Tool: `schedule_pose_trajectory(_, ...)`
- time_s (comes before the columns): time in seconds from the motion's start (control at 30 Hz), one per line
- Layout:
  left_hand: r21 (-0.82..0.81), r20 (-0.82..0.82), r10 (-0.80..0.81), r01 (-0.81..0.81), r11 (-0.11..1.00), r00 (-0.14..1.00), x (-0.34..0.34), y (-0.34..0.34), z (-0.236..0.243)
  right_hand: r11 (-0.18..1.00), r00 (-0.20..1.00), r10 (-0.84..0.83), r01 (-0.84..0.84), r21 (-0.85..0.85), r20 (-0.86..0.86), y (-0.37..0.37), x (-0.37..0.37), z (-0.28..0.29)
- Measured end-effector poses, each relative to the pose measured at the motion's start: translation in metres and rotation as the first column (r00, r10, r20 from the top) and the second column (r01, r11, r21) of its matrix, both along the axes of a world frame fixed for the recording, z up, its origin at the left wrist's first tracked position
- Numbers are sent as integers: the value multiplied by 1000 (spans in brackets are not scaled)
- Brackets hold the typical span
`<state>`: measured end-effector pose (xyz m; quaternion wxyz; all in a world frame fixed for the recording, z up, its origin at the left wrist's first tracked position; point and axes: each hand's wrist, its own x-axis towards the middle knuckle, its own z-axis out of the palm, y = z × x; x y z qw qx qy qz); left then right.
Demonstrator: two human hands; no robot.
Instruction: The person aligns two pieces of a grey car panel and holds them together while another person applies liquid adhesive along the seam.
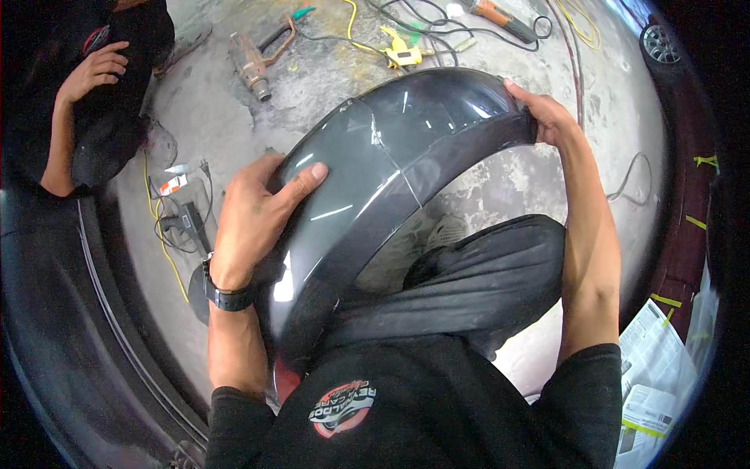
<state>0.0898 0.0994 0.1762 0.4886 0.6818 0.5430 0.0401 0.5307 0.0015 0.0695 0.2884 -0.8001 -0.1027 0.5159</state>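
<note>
A glossy dark grey curved fender (344,164) arches across my lap, tilted up toward the far right. A pale crack line runs across its middle, from the outer edge down to the inner rim. On its near left side, my left hand (262,203) grips the outer edge, thumb lying on the painted face and fingers hidden behind. At the far right end, my right hand (547,113) holds the tip, with the thumb on top and the other fingers mostly out of sight underneath.
On the concrete floor lie a heat gun (250,66), a yellow outlet block (401,51), an orange and black power tool (504,19) and a black corded tool (186,223). A co-worker (117,102) is at the left. Masking paper (656,359) hangs at the right.
</note>
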Motion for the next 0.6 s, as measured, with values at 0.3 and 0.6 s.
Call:
schedule_pose_trajectory(0.3, 7, -17, 2, -2, 1000, 1000, 0, -2, 4, 993, 990, -64, 76, 89, -124, -7, 6, 0)
schedule_pose_trajectory(0.6, -16, 33, -36, 36, 999, 999, -2, -5, 5, 967, 985, -146, 161, 198, -88, -14, -10, 23)
